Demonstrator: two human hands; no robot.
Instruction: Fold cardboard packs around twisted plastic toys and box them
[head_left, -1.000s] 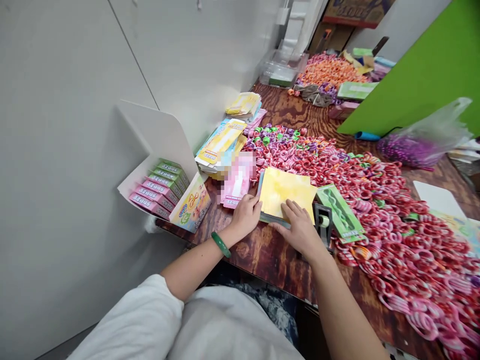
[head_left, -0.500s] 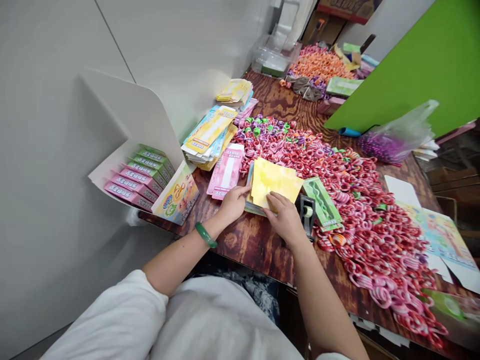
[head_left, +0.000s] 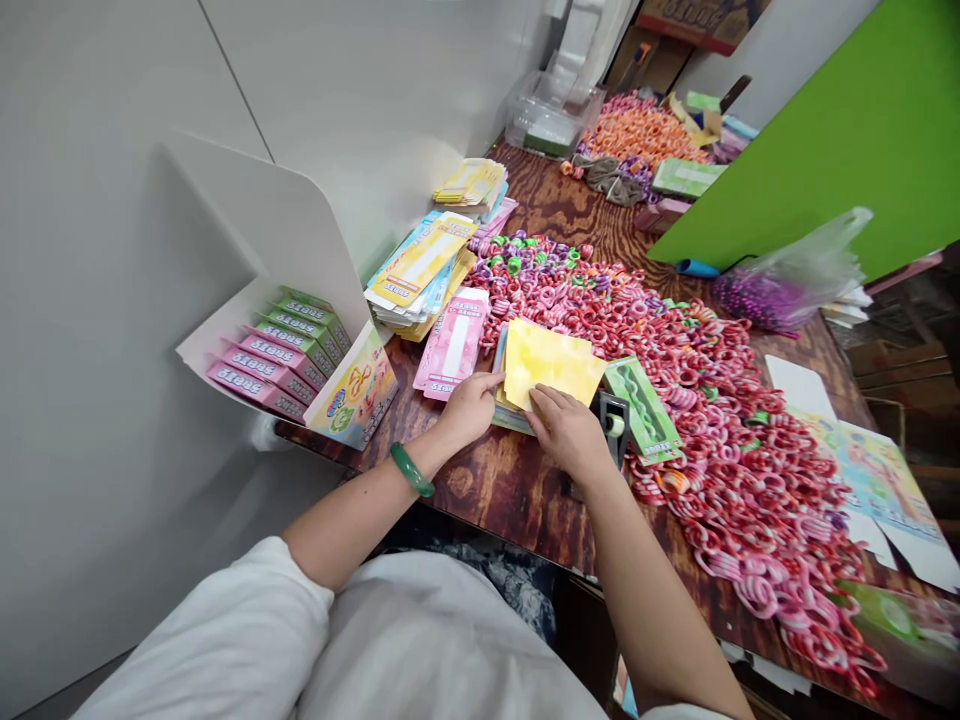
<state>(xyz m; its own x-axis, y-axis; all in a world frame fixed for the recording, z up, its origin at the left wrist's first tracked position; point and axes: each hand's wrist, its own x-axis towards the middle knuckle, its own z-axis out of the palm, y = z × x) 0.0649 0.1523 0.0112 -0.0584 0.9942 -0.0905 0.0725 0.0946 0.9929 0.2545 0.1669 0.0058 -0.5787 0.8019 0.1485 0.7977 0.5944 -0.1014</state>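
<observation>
A yellow flattened card box, plain side up, lies askew on a small stack of flat boxes at the table's front. My left hand, with a green bangle at the wrist, touches the stack's left edge with its index finger stretched out; its other fingers are curled and partly hidden. Across the near edge of the yellow box, the fingers of my right hand press on top, thumb at the rim. Right of this hand stand a black tape dispenser and a green windowed box with a wavy green piece inside.
An open display carton with pink and green boxes stands left. Pink flat boxes and a mixed stack lie behind my left hand. Red and pink striped rings cover the table's right side, near a bag of purple pieces.
My right hand has shifted very slightly left on the yellow flattened box. My left hand stays at the stack's edge, and the view has tilted a little.
</observation>
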